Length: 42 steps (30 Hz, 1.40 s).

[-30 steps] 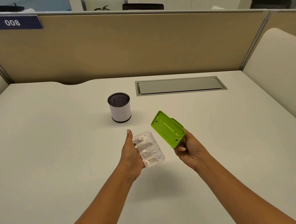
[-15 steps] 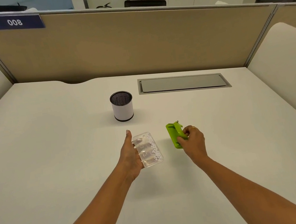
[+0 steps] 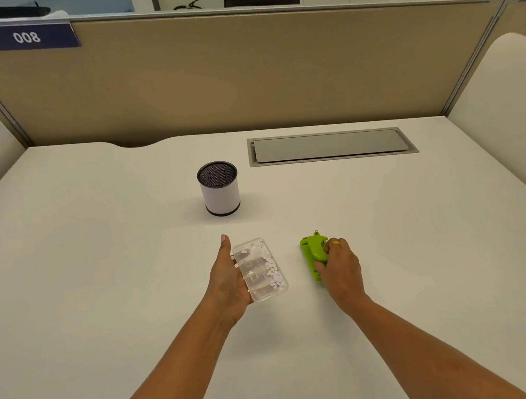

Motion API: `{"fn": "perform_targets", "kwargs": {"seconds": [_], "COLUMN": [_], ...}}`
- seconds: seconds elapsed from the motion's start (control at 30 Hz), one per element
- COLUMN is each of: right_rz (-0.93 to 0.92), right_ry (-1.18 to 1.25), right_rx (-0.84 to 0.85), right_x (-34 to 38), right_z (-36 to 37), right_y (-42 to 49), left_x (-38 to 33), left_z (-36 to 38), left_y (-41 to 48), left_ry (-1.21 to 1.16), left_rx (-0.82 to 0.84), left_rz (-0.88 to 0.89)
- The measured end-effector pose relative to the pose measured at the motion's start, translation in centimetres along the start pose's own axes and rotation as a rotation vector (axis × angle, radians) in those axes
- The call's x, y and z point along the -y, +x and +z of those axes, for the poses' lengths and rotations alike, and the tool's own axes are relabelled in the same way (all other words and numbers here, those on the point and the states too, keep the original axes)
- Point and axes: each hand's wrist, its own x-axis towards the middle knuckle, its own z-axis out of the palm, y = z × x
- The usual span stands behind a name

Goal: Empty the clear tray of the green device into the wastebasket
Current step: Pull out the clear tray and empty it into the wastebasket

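My left hand (image 3: 227, 281) holds the clear tray (image 3: 259, 273) from its left side, open face up, just above the white desk; small white paper dots lie along the tray's right edge. The green device (image 3: 313, 256) sits on the desk to the right, with my right hand (image 3: 340, 264) closed over its right side. The wastebasket (image 3: 219, 188), a small white cylinder with a black mesh rim, stands upright on the desk beyond the tray, apart from both hands.
A grey cable hatch (image 3: 331, 146) is set flush into the desk at the back right. A tan partition (image 3: 238, 75) with a "008" plate closes the far edge. Cream side panels stand at left and right.
My right hand has lowered the green device from a raised, tilted pose down onto the desk. The tray in my left hand has stayed about where it was.
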Motion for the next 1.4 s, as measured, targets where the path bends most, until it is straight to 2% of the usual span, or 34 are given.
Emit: {"fn": "perform_targets", "kwargs": {"seconds": [0.3,0.63,0.8,0.87,0.97,1.03,1.2,1.4], "right_rz": [-0.002,-0.005,0.031,0.097,0.172,0.196,0.266,0.283], "right_ry": [-0.058,0.028,0.376,0.566,0.801,0.904,1.025,1.062], "right_rx": [0.051,0.102,0.003,0.137,0.431,0.524,0.575,0.552], "right_x": [-0.5,-0.3,2.1,3.5,5.5,6.3,6.9,6.9], "right_z": [0.4,-0.7,-2.2,-2.8,-3.3,-3.3,-3.3,-3.2], "right_y": [-0.6,-0.8,-1.6,-2.1,-2.9,-3.1,-3.0,-3.0], "left_x": [0.0,0.5,0.6,0.6,0.7,0.7,0.6,0.7], "left_z": [-0.2,0.2,0.2,0.3,0.5,0.5,0.2,0.5], "left_y": [0.3,0.6,0.8,0.9,0.8,0.8,1.0,0.7], "left_ry": [-0.006,0.000,0.013,0.019,0.007,-0.012,0.007,0.024], "left_rx": [0.005,0.005,-0.003,-0.009,0.030,0.071,0.070,0.045], "left_rz": [0.003,0.003,-0.005,-0.004,0.000,0.001,0.035,0.033]}}
